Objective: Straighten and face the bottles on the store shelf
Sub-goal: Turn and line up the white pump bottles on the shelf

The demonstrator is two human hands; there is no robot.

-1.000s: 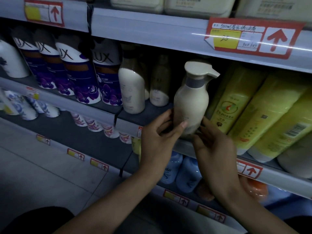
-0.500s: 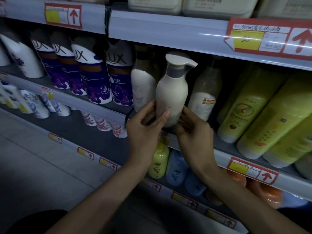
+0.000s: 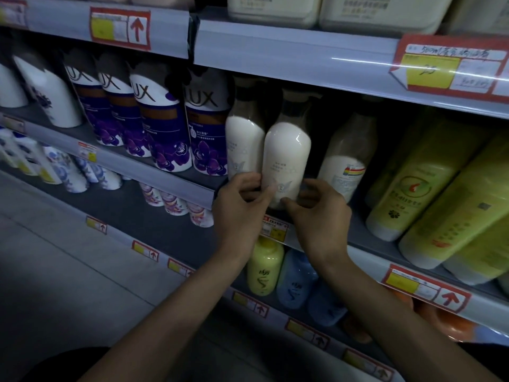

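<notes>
Cream-white bottle [image 3: 286, 161] upright at shelf [image 3: 165, 176] front, tight beside its twin [image 3: 243, 144] | left grip [image 3: 242, 199] and right grip [image 3: 319, 213] both pinching its base | risk: held low, a hard twist could topple it into the twin

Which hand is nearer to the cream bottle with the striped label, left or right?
Right. The right hand sits just left of the striped-label bottle; the left hand is farther, on the far side of the held cream bottle.
</notes>
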